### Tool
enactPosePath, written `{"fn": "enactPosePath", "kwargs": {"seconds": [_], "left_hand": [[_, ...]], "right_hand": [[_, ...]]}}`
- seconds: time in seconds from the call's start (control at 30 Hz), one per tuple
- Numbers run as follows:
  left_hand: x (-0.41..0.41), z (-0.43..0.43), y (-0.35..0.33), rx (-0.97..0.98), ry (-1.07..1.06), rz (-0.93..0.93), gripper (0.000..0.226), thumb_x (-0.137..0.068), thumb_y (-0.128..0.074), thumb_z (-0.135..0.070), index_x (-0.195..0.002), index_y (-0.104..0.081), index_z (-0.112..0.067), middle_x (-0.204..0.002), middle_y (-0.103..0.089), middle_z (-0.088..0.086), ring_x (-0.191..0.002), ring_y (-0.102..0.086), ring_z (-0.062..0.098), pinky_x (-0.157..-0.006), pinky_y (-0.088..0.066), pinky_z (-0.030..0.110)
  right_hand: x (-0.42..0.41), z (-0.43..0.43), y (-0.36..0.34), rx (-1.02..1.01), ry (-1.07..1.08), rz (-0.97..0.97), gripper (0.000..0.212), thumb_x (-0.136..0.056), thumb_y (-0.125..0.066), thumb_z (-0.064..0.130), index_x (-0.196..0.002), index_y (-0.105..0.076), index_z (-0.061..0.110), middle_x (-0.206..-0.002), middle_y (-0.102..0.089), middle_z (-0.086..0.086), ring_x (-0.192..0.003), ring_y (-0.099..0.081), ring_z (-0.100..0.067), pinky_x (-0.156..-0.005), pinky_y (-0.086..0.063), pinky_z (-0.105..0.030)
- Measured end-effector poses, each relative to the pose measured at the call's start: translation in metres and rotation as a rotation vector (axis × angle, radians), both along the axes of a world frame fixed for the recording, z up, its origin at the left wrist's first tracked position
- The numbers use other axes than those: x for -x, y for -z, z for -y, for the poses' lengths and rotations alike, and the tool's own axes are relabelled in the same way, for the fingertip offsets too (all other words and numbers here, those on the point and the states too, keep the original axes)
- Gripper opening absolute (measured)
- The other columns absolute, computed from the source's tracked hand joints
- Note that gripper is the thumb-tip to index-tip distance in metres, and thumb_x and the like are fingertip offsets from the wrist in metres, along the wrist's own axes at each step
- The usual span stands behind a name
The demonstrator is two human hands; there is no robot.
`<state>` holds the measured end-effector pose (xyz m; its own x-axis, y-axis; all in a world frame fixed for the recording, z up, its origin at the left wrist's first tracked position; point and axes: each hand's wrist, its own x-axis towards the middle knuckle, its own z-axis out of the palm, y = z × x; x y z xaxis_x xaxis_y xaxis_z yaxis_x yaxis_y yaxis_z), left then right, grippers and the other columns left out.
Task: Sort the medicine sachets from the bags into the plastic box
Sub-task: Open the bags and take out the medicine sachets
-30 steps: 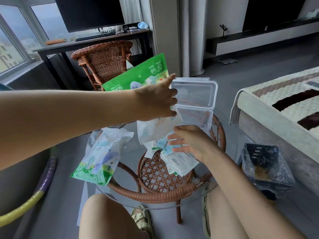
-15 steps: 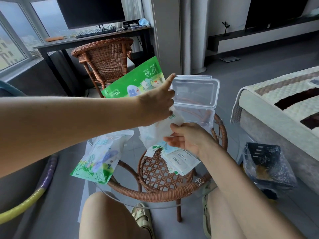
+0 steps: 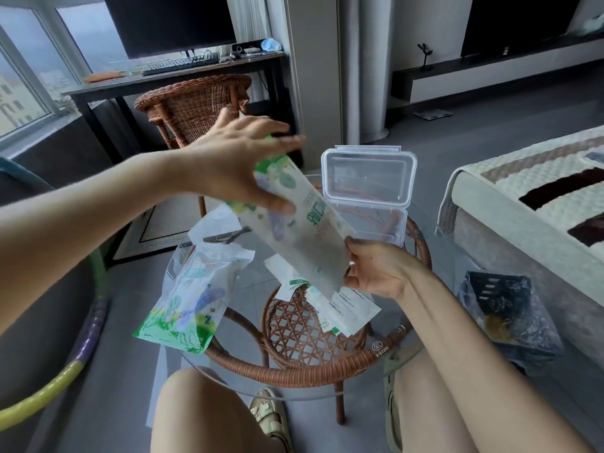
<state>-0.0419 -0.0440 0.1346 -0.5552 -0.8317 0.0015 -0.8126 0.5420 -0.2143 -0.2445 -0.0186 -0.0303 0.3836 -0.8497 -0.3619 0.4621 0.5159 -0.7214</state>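
A green and white bag point(image 3: 304, 230) hangs tilted above the glass table, its mouth pointing down and right. My left hand point(image 3: 242, 165) grips its upper green end, thumb on the near face. My right hand point(image 3: 376, 269) pinches its lower open end. Under the bag lies a loose pile of white medicine sachets point(image 3: 346, 312) on the glass. A clear plastic box point(image 3: 397, 223) stands behind, its hinged lid point(image 3: 369, 174) raised upright. A second bag of the same kind point(image 3: 192, 295) lies torn open at the left.
The round glass table point(image 3: 408, 364) has a rattan frame below. A rattan chair point(image 3: 196, 106) and a desk stand behind. A bed point(image 3: 529, 204) is at the right, with a lined dark basket point(image 3: 503, 308) beside it. A hoop point(image 3: 81, 341) leans at the left.
The bag has turned from upright to slanted, mouth down. My left hand shifted to its top end and my right hand moved from the sachets up to its lower end.
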Motion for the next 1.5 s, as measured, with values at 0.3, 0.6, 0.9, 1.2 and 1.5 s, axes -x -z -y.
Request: {"fn": "enactPosePath", "kwargs": {"seconds": [0.3, 0.6, 0.9, 1.2, 1.5], "left_hand": [[-0.036, 0.004, 0.052, -0.552, -0.324, -1.154, 0.085, -0.043, -0.066, -0.081, -0.105, -0.063, -0.023, -0.100, -0.072, -0.004, -0.094, -0.068, 0.013, -0.091, -0.049, 0.041], [-0.020, 0.022, 0.056, -0.263, -0.444, -1.524, 0.015, -0.086, -0.064, -0.021, -0.073, -0.067, -0.014, -0.079, -0.069, 0.005, -0.079, -0.063, 0.023, -0.083, -0.054, 0.040], [-0.018, 0.026, 0.053, -0.201, -0.339, -1.717, 0.018, -0.078, -0.072, -0.011, -0.065, -0.060, -0.007, -0.045, -0.063, -0.010, -0.039, -0.052, 0.000, -0.043, -0.042, 0.012], [-0.029, 0.068, 0.076, -0.307, -0.609, -2.117, 0.031, -0.089, -0.059, -0.032, -0.109, -0.060, -0.008, -0.105, -0.069, 0.010, -0.084, -0.070, 0.024, -0.064, -0.060, 0.038], [-0.042, 0.114, 0.144, -0.720, -1.122, -2.256, 0.030, -0.099, -0.037, -0.016, -0.114, -0.054, 0.004, -0.108, -0.067, 0.020, -0.116, -0.058, 0.027, -0.094, -0.050, 0.035]], "right_hand": [[-0.013, 0.010, 0.001, -0.150, 0.091, 0.119, 0.019, -0.100, -0.039, 0.022, -0.093, -0.055, 0.014, -0.090, -0.054, -0.002, -0.087, -0.057, -0.024, -0.048, -0.057, -0.041], [-0.017, 0.005, 0.010, -0.041, 0.052, -0.123, 0.018, -0.090, -0.056, 0.002, -0.098, -0.058, 0.018, -0.099, -0.064, -0.011, -0.085, -0.063, -0.028, -0.065, -0.058, -0.041], [-0.032, 0.005, 0.017, 0.266, 0.267, -0.704, 0.023, -0.073, -0.079, 0.015, -0.094, -0.073, 0.009, -0.092, -0.073, -0.009, -0.088, -0.069, -0.027, -0.084, -0.052, -0.040], [-0.027, -0.006, 0.013, 0.603, 0.157, -1.372, 0.053, -0.089, -0.061, 0.037, -0.047, -0.035, 0.018, -0.044, -0.032, 0.006, -0.044, -0.028, -0.012, -0.046, -0.020, -0.026], [-0.024, -0.003, 0.020, 0.701, 0.197, -1.337, 0.037, -0.093, -0.056, 0.031, -0.072, -0.068, 0.003, -0.059, -0.061, -0.007, -0.053, -0.046, -0.017, -0.050, -0.031, -0.031]]}}
